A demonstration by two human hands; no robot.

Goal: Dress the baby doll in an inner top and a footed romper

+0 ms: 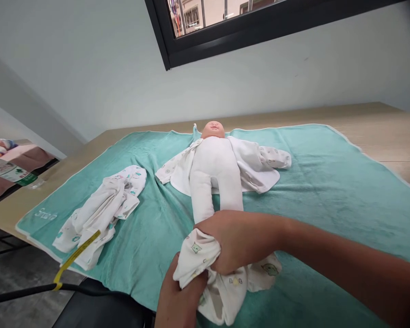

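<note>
A baby doll [216, 157] lies on its back on a teal blanket [328, 205], its head toward the wall. Its arms are in the sleeves of a patterned white baby jacket [256, 164], spread wide at the front. Below the doll's legs, my left hand [182, 294] grips the edge of white baby pants [225, 291] printed with small animals. My right hand [237, 239] is closed at the same garment, its fingertips hidden in the bunched cloth and behind the hand. It covers the doll's lower legs, so the feet cannot be seen.
A crumpled white baby outfit [105, 209] lies on the blanket's left side. A plastic bottle [15, 173] is at the table's left edge. A black cable [27, 294] with a yellow tag [77, 253] crosses the lower left, over a black chair [99, 310].
</note>
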